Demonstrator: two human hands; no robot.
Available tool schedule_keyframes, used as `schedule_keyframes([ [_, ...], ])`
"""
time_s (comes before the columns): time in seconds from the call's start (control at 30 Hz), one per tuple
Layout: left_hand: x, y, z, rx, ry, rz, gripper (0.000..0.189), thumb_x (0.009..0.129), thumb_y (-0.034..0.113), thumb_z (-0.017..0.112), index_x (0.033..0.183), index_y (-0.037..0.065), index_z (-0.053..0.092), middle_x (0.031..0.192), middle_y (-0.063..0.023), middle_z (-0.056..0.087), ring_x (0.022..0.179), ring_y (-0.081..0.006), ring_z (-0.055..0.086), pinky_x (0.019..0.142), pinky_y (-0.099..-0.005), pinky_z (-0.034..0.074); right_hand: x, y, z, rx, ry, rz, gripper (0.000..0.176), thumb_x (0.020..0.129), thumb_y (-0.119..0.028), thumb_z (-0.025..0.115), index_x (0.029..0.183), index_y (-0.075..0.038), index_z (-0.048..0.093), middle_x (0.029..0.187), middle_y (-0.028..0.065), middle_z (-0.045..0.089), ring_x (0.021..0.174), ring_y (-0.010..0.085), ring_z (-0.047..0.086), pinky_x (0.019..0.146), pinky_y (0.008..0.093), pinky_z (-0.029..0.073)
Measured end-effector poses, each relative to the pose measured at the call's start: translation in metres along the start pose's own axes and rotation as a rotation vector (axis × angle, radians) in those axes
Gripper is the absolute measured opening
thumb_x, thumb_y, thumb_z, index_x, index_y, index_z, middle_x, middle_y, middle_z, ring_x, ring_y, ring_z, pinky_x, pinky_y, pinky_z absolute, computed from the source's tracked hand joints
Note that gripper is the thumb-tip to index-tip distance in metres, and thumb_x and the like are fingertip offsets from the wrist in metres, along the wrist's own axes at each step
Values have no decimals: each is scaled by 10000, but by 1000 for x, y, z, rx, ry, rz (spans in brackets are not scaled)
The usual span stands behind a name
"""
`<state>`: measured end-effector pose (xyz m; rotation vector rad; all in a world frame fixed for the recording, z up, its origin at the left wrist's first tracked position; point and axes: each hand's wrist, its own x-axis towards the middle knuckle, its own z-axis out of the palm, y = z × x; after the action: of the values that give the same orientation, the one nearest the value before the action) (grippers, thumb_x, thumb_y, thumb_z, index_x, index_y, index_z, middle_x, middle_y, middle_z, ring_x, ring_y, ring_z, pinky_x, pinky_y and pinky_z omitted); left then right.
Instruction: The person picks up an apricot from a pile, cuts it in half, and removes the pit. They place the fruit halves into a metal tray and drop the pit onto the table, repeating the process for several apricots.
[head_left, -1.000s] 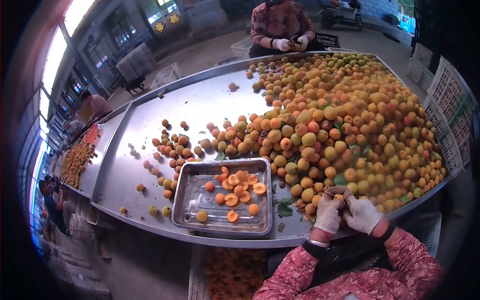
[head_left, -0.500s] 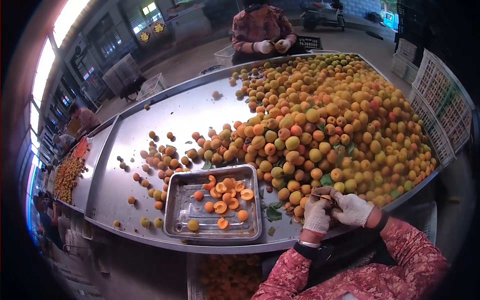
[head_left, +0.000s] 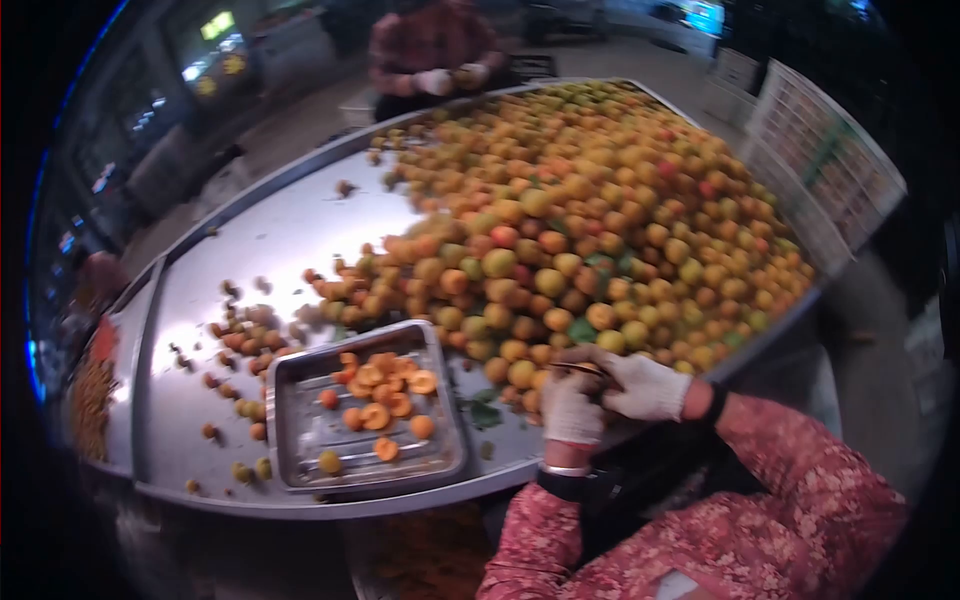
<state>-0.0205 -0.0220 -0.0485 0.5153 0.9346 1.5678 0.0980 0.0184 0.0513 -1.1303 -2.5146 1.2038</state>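
My left hand (head_left: 572,408) and my right hand (head_left: 648,388), both in white work gloves, meet at the table's near edge, fingers closed. Between the fingertips shows a small orange-brown piece of fruit, seemingly an apricot (head_left: 587,369), mostly covered by the left fingers. Whatever else the right fingers pinch is hidden and blurred. Just beyond my hands rises a big heap of whole apricots (head_left: 600,230), yellow to orange with some green leaves. To their left a metal tray (head_left: 455,440) holds several pitted apricot halves (head_left: 375,415) and a few fruits that look whole.
The metal table (head_left: 210,290) has loose apricots (head_left: 250,335) scattered on its left part. Across it a person (head_left: 435,55) in gloves holds something small. Plastic crates (head_left: 820,160) stand at the right. A second table (head_left: 125,370) with fruit adjoins at left.
The whole view has shifted and blurred, so table, tray and hands appear further left. My hands stay together at the near edge, fingers still closed. The tray's contents look the same.
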Motion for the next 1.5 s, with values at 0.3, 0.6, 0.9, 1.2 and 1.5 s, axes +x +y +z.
schedule_keyframes([
  [0.3, -1, 9, 9, -107, -59, 0, 397, 716, -59, 453, 1102, -20, 534, 1014, -133, 602, 899, -246, 642, 769, -325, 573, 8, 34, -4, 326, -105, 125, 648, 812, -143, 573, 1426, -131, 366, 886, 197, 668, 655, 278, 669, 598, 351, 537],
  [0.6, 0, 32, 23, -232, -25, -5, 449, 783, -30, 490, 1231, -27, 472, 1105, -127, 571, 951, -206, 601, 801, -285, 512, 1, 21, -8, -87, 211, -104, 614, 833, -160, 589, 1393, -56, 359, 779, 214, 644, 676, 353, 665, 600, 419, 542],
  [0.9, 2, 29, 28, -116, -14, -19, 456, 799, -61, 551, 1246, -40, 466, 1151, -128, 560, 1046, -199, 589, 912, -305, 499, -6, 30, -33, -447, 52, -103, 649, 841, -187, 577, 1435, -87, 335, 607, 142, 589, 503, 321, 609, 455, 412, 487],
  [1.2, 0, 27, 29, -34, 0, -23, 427, 805, -28, 526, 1229, -48, 487, 1135, -135, 571, 1020, -207, 594, 905, -316, 498, -5, 37, -19, -422, 67, -64, 639, 852, -160, 540, 1446, -92, 316, 629, 140, 607, 561, 341, 631, 487, 443, 492],
  [1.5, 3, 19, 22, 0, 8, 38, 306, 908, 181, 636, 1144, 16, 531, 1023, -57, 587, 922, -157, 588, 840, -286, 498, -1, 31, -12, -472, 33, -53, 698, 847, -192, 571, 1464, -100, 257, 603, 149, 584, 505, 342, 604, 440, 428, 474],
])
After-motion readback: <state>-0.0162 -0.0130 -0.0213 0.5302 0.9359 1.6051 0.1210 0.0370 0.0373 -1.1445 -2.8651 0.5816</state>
